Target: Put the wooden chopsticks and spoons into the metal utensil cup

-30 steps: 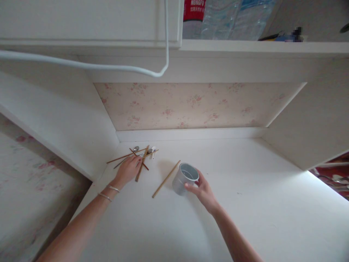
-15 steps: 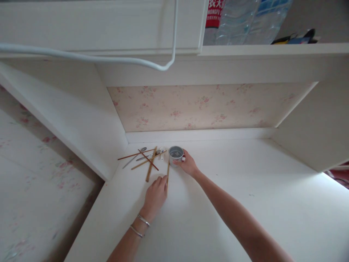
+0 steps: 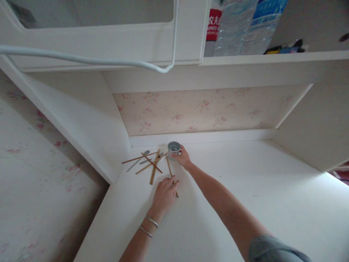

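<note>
My right hand (image 3: 182, 158) is closed around the side and handle of a small grey metal cup (image 3: 173, 147) with a pattern of dark dots visible inside. Below it, my left hand (image 3: 165, 193) has its fingers bent over a light wooden chopstick (image 3: 169, 167), which slants from near the cup's base to past my fingertips. Left of the cup lies a loose, crossed pile of wooden chopsticks (image 3: 154, 171), some light and some reddish brown. Metal spoons (image 3: 146, 153) lie among them, and a small white item (image 3: 163, 157) is partly hidden beside the cup.
The white tabletop (image 3: 231, 203) is bounded by a left side panel (image 3: 89, 120) and a floral back wall (image 3: 191, 112). Above hangs a white cabinet with an open shelf (image 3: 245, 60) of water bottles (image 3: 234, 29). A white cable (image 3: 95, 60) crosses the upper left.
My left hand has shifted right, and the chopstick's near end has swung right with it. My right hand still holds the cup. The view has tilted up slightly.
</note>
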Action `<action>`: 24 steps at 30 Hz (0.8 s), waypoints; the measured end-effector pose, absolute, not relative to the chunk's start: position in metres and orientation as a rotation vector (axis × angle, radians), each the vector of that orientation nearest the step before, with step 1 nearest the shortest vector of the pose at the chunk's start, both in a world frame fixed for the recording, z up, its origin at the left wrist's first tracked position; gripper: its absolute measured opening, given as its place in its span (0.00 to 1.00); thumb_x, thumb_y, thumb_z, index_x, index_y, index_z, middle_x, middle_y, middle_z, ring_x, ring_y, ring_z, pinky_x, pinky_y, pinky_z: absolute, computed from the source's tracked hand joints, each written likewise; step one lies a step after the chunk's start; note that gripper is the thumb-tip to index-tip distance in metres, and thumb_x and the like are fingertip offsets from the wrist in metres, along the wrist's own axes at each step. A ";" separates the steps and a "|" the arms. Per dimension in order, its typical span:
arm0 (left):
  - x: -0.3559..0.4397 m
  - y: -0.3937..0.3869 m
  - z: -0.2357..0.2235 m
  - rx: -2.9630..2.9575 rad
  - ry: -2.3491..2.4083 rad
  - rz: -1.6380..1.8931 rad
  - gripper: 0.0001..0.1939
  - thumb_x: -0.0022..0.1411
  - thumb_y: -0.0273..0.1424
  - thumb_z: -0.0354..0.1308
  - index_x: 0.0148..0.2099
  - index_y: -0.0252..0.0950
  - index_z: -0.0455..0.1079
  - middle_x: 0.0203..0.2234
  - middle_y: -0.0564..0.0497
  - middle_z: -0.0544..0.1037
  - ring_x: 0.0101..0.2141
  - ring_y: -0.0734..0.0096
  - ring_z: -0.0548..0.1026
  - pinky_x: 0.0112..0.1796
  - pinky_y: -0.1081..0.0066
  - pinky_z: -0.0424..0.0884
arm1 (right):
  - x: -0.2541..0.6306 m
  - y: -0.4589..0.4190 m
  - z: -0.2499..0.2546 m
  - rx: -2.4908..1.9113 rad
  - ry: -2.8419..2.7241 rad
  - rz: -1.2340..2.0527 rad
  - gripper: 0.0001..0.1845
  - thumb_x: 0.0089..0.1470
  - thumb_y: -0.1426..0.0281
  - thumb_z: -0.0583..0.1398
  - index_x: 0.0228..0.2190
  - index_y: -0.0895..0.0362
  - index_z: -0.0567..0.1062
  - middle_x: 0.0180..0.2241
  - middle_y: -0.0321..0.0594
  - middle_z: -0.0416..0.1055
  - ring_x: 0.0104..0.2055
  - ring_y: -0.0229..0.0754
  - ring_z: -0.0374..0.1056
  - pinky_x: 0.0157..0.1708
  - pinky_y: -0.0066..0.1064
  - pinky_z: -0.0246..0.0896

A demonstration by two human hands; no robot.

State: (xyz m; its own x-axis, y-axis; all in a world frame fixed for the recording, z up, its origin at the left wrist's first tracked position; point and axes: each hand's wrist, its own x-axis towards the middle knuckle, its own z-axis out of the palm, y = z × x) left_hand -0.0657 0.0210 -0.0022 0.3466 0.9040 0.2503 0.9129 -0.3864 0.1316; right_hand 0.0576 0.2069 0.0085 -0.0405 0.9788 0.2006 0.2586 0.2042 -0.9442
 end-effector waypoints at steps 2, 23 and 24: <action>-0.057 0.019 -0.004 -2.608 -1.646 -0.545 0.19 0.69 0.31 0.46 0.59 0.46 0.65 0.59 0.50 0.69 0.57 0.61 0.66 0.55 0.55 0.65 | 0.055 0.216 0.009 -1.248 -1.520 0.917 0.36 0.38 0.68 0.70 0.50 0.54 0.67 0.49 0.42 0.72 0.50 0.47 0.67 0.52 0.41 0.61; -0.082 0.037 -0.027 -2.182 -2.020 -0.529 0.23 0.69 0.37 0.46 0.57 0.26 0.67 0.57 0.35 0.70 0.61 0.52 0.63 0.59 0.56 0.63 | 0.123 0.079 -0.020 -1.311 -1.395 1.131 0.28 0.49 0.63 0.63 0.51 0.52 0.65 0.52 0.48 0.70 0.40 0.43 0.74 0.36 0.33 0.70; -0.082 0.037 -0.027 -2.161 -2.039 -0.513 0.24 0.69 0.37 0.46 0.57 0.24 0.67 0.57 0.34 0.70 0.61 0.51 0.64 0.58 0.56 0.63 | 0.128 0.066 -0.021 -1.302 -1.399 1.134 0.25 0.49 0.64 0.63 0.49 0.53 0.66 0.47 0.47 0.73 0.38 0.42 0.74 0.37 0.33 0.69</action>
State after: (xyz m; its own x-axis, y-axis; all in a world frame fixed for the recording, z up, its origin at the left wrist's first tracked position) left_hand -0.0824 0.0371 -0.0272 0.0311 0.9441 0.3283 0.9870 -0.0808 0.1388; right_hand 0.1283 0.0656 -0.0214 -0.0552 0.9983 0.0202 0.1866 0.0302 -0.9820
